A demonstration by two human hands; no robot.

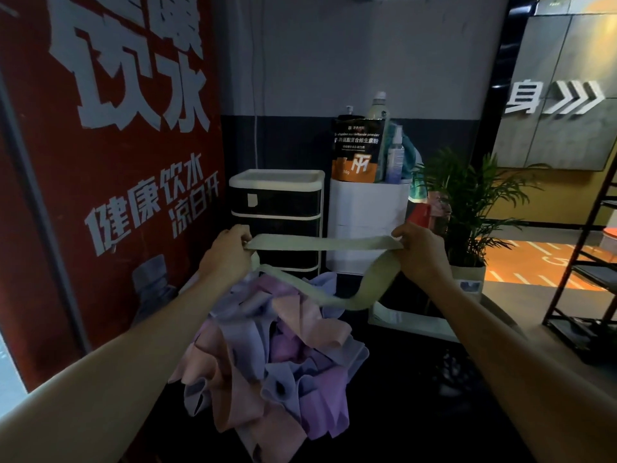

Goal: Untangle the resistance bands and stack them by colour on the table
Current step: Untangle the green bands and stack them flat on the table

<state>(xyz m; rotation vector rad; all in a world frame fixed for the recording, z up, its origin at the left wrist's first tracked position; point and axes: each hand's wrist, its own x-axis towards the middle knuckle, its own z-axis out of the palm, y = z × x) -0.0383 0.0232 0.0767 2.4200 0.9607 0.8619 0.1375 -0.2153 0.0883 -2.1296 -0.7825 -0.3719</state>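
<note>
— Which step is in hand?

— A pale green band (320, 242) is being pulled taut between the left hand (230, 252) and right hand (421, 250), each pinched on one end; its slack loop trails onto the tangled pile (270, 355) below the hands (pink, lilac, purple).

— And next?

— The loop must be lifted free, then laid on the dark counter (400, 379) beside the pile.

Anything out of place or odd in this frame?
Nothing damaged or spilled. The pale green band, stretched between left hand and right hand, has its lower loop twisted, trailing onto the unsorted pile of pink, purple and blue bands.
</note>
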